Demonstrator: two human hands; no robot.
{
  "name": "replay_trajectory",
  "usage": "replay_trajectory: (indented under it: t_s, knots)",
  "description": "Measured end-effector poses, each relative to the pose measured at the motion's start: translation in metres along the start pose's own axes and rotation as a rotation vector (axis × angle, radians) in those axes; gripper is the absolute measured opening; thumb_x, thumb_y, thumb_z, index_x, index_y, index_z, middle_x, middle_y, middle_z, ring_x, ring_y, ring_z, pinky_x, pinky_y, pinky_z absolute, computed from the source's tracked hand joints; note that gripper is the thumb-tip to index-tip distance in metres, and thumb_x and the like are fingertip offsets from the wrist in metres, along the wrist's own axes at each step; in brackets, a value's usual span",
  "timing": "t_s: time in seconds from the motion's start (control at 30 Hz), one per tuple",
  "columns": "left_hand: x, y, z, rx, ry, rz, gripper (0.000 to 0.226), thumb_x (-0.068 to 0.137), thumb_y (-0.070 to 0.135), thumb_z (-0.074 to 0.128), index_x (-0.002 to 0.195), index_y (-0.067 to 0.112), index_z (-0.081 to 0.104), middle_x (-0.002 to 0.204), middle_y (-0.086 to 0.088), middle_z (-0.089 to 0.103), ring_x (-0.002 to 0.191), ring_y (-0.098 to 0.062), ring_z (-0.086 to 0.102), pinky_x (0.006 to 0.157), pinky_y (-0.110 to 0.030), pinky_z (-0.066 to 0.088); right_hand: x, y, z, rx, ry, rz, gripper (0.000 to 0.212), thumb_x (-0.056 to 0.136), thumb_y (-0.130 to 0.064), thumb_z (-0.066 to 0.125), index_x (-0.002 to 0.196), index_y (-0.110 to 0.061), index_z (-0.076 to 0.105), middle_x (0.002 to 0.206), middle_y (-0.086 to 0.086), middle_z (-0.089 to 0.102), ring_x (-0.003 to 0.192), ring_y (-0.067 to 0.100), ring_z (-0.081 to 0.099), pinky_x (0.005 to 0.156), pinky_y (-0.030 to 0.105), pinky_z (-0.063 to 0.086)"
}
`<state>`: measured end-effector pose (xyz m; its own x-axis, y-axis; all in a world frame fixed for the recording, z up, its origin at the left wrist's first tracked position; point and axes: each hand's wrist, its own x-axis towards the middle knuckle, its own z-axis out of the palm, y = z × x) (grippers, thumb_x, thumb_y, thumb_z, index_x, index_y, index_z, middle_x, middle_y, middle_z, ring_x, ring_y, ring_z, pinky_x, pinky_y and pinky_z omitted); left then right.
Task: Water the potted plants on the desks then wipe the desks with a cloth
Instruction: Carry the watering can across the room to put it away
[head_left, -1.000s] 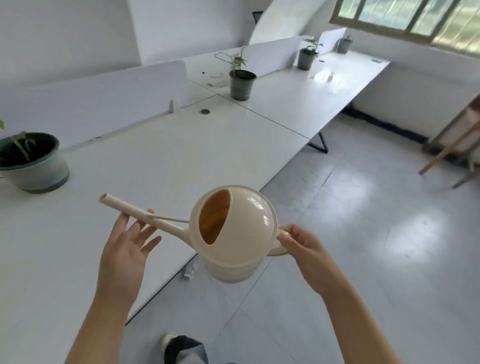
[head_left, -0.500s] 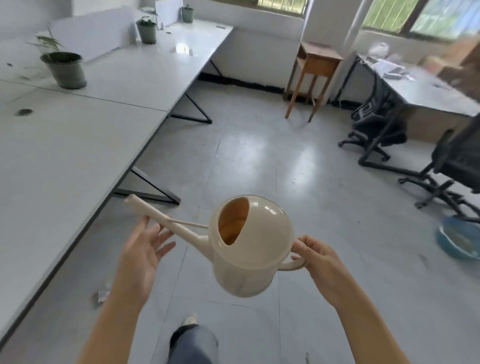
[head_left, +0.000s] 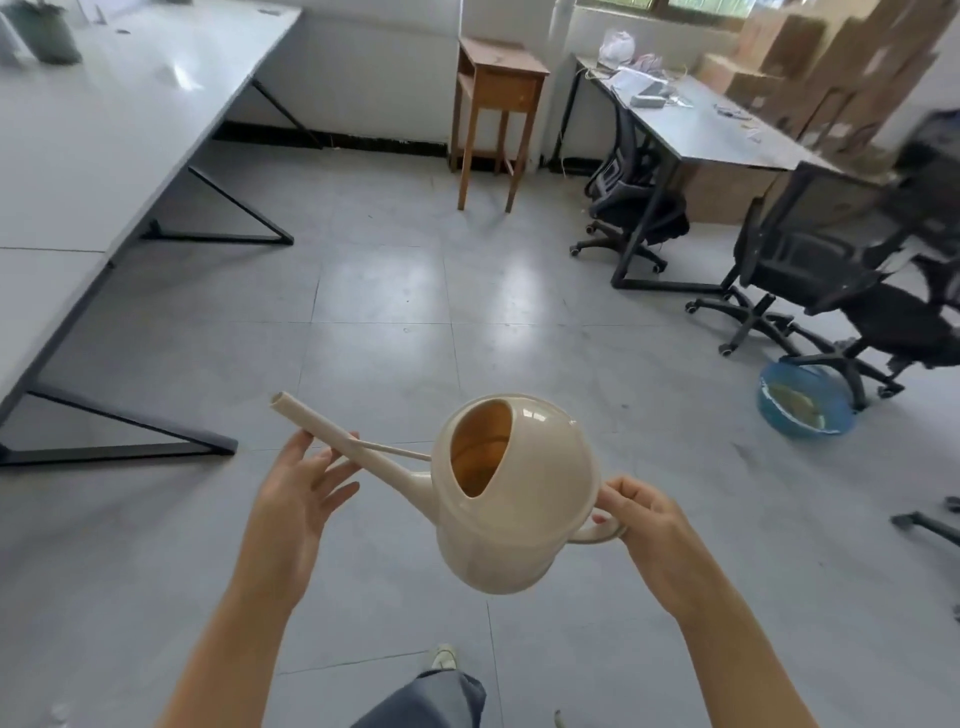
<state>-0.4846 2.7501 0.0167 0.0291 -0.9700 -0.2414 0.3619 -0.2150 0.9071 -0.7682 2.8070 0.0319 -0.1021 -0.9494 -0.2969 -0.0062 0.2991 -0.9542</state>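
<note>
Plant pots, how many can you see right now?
1. The green plant pot stands on the white desk at the far top left. More may sit out of view beyond the left edge.

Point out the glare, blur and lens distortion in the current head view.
Head view: window glare on the white desk and pale reflections on the floor tiles. Head view: the watering can is sharp, with a small highlight on top. Head view: the black chairs at the right edge are smeared, and the wide-angle lens seems to tilt the cardboard boxes.
</note>
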Motion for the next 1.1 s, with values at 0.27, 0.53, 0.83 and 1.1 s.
replay_trajectory:
  t_s: [0.27, 0.53, 0.83, 1.1]
  knots:
    - [0.098, 0.001, 0.109, 0.021, -0.065, -0.026, 0.03, 0.095, 0.01, 0.035, 0.12, 0.017, 0.051, 0.097, 0.002, 0.068, 0.095, -0.019, 0.063, 0.081, -0.033, 0.045, 0.09, -0.03, -0.081, 0.051, 0.067, 0.039, 0.049, 0.053, -0.049, 0.064, 0.073, -0.006, 0.055, 0.063, -0.006, 0.06, 0.074, 0.009, 0.058, 0.082, 0.03, 0.036]
    - [0.186, -0.014, 0.215, 0.076, -0.11, -0.033, 0.019, 0.094, 0.011, 0.038, 0.102, 0.016, 0.054, 0.09, 0.002, 0.065, 0.087, -0.017, 0.063, 0.079, -0.032, 0.046, 0.188, -0.052, -0.168, 0.063, 0.105, 0.036, 0.045, 0.048, -0.049, 0.062, 0.071, -0.012, 0.054, 0.066, -0.014, 0.069, 0.084, 0.003, 0.063, 0.083, 0.029, 0.037]
    - [0.28, -0.025, 0.34, 0.072, 0.038, 0.033, 0.018, 0.095, 0.013, 0.038, 0.085, 0.015, 0.053, 0.091, -0.003, 0.059, 0.088, -0.021, 0.057, 0.079, -0.032, 0.045, 0.326, -0.099, -0.269, 0.021, -0.015, -0.002, 0.038, 0.052, -0.048, 0.064, 0.071, -0.016, 0.058, 0.081, -0.007, 0.067, 0.097, 0.011, 0.06, 0.089, 0.033, 0.037]
    - [0.375, -0.013, 0.397, 0.053, 0.068, 0.076, 0.013, 0.093, 0.016, 0.043, 0.085, 0.015, 0.054, 0.089, -0.003, 0.058, 0.086, -0.019, 0.058, 0.079, -0.031, 0.045, 0.443, -0.14, -0.308, 0.017, -0.045, -0.014, 0.025, 0.06, -0.04, 0.062, 0.068, -0.017, 0.059, 0.076, -0.012, 0.071, 0.099, 0.01, 0.062, 0.086, 0.032, 0.038]
